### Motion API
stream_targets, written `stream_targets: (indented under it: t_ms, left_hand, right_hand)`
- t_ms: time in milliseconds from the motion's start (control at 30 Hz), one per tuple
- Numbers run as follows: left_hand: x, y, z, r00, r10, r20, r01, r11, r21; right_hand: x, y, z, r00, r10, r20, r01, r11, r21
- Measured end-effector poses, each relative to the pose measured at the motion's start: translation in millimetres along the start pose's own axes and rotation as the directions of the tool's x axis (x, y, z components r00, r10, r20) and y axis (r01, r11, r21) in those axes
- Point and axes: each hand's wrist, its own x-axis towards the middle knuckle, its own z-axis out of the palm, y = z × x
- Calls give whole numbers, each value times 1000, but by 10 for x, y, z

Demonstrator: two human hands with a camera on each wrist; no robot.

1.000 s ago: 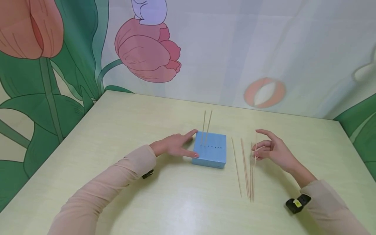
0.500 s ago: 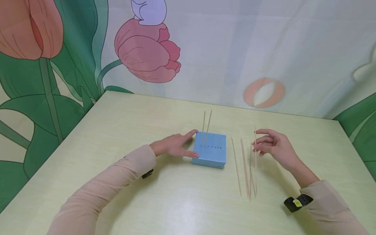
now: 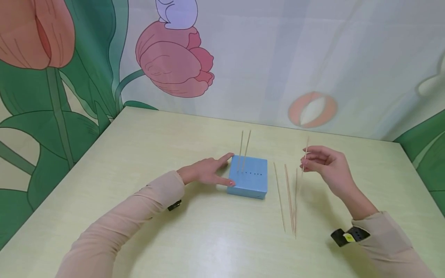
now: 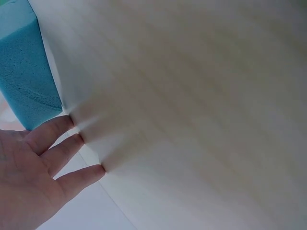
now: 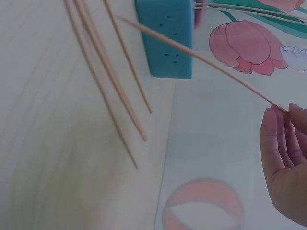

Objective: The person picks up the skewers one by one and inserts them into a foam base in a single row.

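A blue foam block (image 3: 253,183) with a row of small holes on top rests on the table; two thin wooden skewers (image 3: 246,148) stand in its left part. My left hand (image 3: 208,171) touches the block's left side, thumb at the front corner and index finger at the back corner. Its other fingers (image 4: 60,153) extend over the tabletop in the left wrist view. To the right, my right hand (image 3: 328,164) pinches another wooden skewer (image 5: 206,60) between thumb and fingertips near one end. That skewer slants down above the table, its pointed end free.
Several loose skewers (image 3: 280,197) lie on the table (image 3: 208,239) between the block and my right hand. Behind the table's back edge hangs a curtain (image 3: 250,69) printed with flowers.
My right hand has lifted one skewer off the loose group, moving it up and slightly right, with its lower end now raised. My left hand and the block have stayed in place.
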Motion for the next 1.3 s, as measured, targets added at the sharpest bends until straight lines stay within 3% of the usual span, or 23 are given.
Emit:
stream_targets:
  t_ms: [500, 833, 1167, 1300]
  left_hand:
    - [9, 22, -5, 1000, -22, 7, 22, 1000, 6]
    - [18, 10, 12, 1000, -16, -5, 16, 1000, 14]
    - [19, 8, 5, 1000, -9, -4, 9, 1000, 16]
    - [15, 13, -1, 1000, 1, -2, -1, 1000, 9]
  right_hand:
    - [46, -235, 196, 993, -72, -96, 72, 997, -1]
    - [106, -391, 315, 981, -154, -113, 153, 988, -23]
    - [163, -471, 520, 963, -223, -153, 201, 969, -145]
    - [197, -473, 591, 955, -255, -152, 237, 963, -128]
